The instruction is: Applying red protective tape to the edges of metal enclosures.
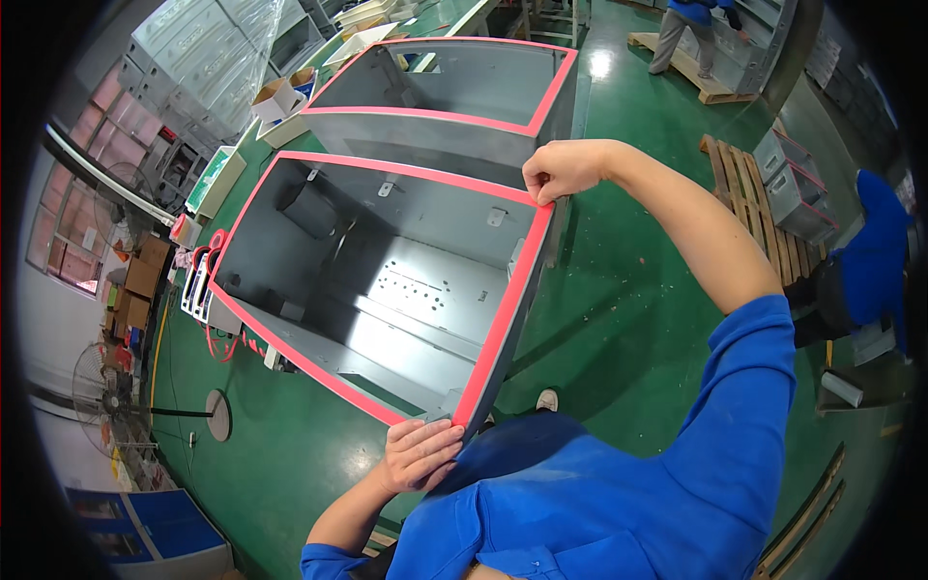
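An open grey metal box (430, 217) lies in front of me with its hollow side up. Red tape (416, 172) runs along its rim, and small holes dot its shiny bottom. My right hand (570, 172) is closed in a pinch on the red tape at the far right corner, its fingertips partly hidden. My left hand (420, 454) lies with fingers stretched out over the tape at the near corner. Right behind stands a second grey metal box (416, 135), its rim edged in red as well.
Red tape rolls (215, 242) hang beside the box's left corner. A standing fan (108, 401) is farther left. Grey metal cases (795, 184) sit on a wooden pallet (739, 198) at the right. One person (691, 39) works at the far right; a blue-clad figure (870, 256) shows nearer.
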